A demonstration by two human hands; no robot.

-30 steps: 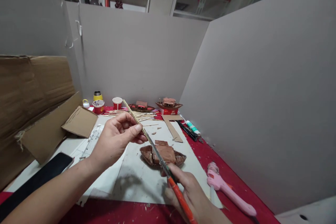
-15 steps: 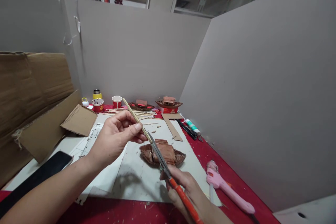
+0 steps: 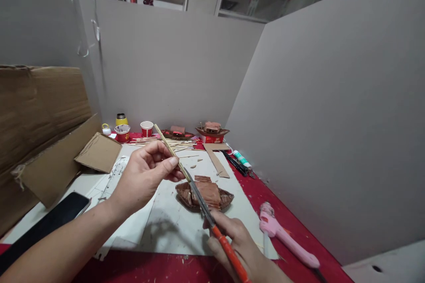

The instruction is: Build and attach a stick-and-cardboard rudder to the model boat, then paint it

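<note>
Between thumb and fingers my left hand pinches a thin wooden stick, which slants up to the left. My right hand is closed around the orange handles of a pair of scissors. The scissors' blades meet the stick's lower end, just below my left fingertips; whether they have cut into it I cannot tell. Behind the blades, a brown model boat with a roofed cabin lies on the pale board, partly covered by the scissors.
A pink glue gun lies at the right, a black phone at the left. Cardboard pieces lean at the left. Loose sticks, paper cups and two more model boats stand along the back by the grey partition.
The view has shifted very slightly. Both hands, the stick and the scissors keep nearly the same pose.
</note>
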